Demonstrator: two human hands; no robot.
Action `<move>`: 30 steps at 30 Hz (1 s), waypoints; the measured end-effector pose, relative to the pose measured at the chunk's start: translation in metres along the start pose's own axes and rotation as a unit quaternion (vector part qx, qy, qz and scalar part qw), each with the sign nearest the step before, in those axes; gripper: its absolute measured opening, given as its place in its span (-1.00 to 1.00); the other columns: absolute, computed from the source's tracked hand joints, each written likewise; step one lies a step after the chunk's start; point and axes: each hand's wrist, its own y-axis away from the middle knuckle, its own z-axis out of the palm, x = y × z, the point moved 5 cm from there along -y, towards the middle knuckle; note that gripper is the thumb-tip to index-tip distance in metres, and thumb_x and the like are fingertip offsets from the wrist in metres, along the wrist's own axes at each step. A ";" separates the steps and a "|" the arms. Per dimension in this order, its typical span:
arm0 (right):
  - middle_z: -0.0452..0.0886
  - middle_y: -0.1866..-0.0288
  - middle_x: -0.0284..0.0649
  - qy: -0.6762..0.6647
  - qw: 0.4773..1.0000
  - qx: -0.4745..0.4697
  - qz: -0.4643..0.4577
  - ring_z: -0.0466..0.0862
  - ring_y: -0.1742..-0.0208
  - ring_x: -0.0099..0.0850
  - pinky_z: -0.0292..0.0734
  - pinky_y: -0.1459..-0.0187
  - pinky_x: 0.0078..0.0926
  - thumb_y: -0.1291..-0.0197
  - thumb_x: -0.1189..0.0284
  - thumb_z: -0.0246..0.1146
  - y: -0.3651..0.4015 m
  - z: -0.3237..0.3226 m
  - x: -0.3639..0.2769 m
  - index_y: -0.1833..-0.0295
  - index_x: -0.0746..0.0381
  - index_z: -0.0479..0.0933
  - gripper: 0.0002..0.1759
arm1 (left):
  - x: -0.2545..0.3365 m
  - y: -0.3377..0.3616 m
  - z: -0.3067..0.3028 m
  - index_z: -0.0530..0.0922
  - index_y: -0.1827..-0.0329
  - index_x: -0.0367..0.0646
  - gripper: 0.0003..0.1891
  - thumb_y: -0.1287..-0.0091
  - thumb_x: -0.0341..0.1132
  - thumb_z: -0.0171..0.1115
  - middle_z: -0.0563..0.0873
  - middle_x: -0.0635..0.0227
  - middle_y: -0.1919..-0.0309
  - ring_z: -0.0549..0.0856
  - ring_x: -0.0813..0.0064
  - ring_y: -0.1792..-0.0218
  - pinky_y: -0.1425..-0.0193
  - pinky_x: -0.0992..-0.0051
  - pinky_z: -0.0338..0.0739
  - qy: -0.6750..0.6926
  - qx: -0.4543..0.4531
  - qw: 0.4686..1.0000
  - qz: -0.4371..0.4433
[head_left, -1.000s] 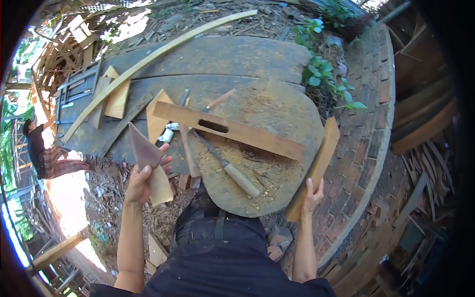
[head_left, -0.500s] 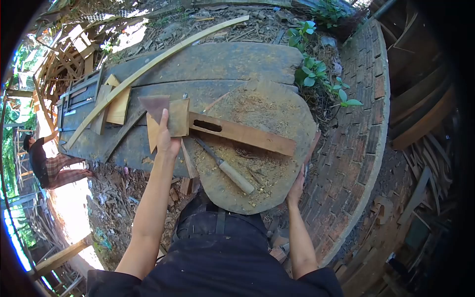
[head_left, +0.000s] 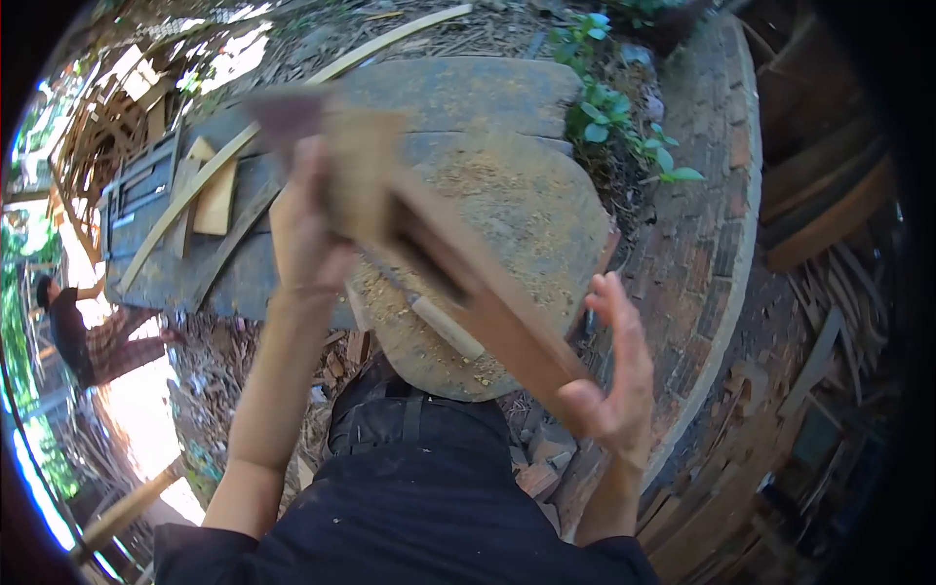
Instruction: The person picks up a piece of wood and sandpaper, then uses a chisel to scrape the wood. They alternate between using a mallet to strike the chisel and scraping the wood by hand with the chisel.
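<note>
My left hand (head_left: 304, 229) grips a slotted wooden piece (head_left: 478, 288) by its blocky upper end (head_left: 366, 171), where a dark triangular part (head_left: 286, 119) sticks out. The piece is tilted above the round chopping block (head_left: 400, 356), blurred by motion. At its lower end my right hand (head_left: 624, 380) is open, fingers spread, with the thumb against or close to the wood; firm contact cannot be made out. Beneath the piece, a chisel-like tool with a wooden handle (head_left: 447, 327) lies on the block among wood chips.
A dark plank bench (head_left: 468, 93) extends behind the block, bearing a long curved strip (head_left: 185, 202) and short boards (head_left: 216, 195). To the right runs a low brick wall (head_left: 697, 244), with green leaves (head_left: 603, 127) beside it. Another person (head_left: 78, 327) stands at far left.
The slotted piece has risen off the block, and its lower end has swung toward my body. My right hand has come up from the block's right edge to that end, fingers spreading.
</note>
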 end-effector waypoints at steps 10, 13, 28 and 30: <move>0.57 -0.24 0.05 -0.164 0.914 0.281 0.243 0.71 0.07 -0.33 0.66 0.03 -0.36 -0.51 0.24 0.11 0.129 0.060 0.137 -0.68 0.22 0.02 -0.24 | -0.078 0.050 0.033 0.73 -0.06 -0.25 -0.62 -0.41 -0.10 0.42 0.83 0.32 0.14 0.80 0.50 0.26 0.09 0.53 0.69 -0.225 -0.068 0.972 0.014; 0.57 -0.31 0.14 -0.151 0.876 0.332 0.317 0.73 -0.07 -0.05 0.66 -0.03 -0.18 -0.58 0.17 -0.03 0.136 0.064 0.180 -0.65 0.29 0.12 -0.31 | -0.035 0.033 -0.051 0.43 -0.34 -0.28 -0.51 -0.45 -0.27 0.37 0.72 0.17 -0.01 0.78 0.46 0.18 0.17 0.47 0.71 -0.128 0.118 0.984 0.026; 0.52 -0.34 0.06 0.210 0.943 0.136 0.218 0.47 -0.40 0.02 0.33 -0.42 -0.16 -0.45 0.37 0.09 0.119 0.112 0.218 -0.43 0.32 0.42 -0.50 | -0.115 0.040 -0.294 0.60 -0.39 0.19 -0.40 -0.33 -0.57 0.03 0.19 -0.05 -0.62 0.27 -0.08 -0.58 -0.62 0.27 0.16 -0.622 0.133 0.771 -0.022; 0.51 -0.35 0.05 0.244 0.922 0.184 0.237 0.48 -0.40 0.01 0.33 -0.42 -0.14 -0.49 0.37 0.06 0.102 0.102 0.193 -0.44 0.31 0.43 -0.51 | -0.151 0.034 -0.310 0.68 -0.28 0.16 -0.52 -0.31 -0.41 0.15 0.04 -0.24 -0.62 0.31 -0.22 -0.54 -0.55 0.15 0.29 -0.653 0.135 0.744 0.053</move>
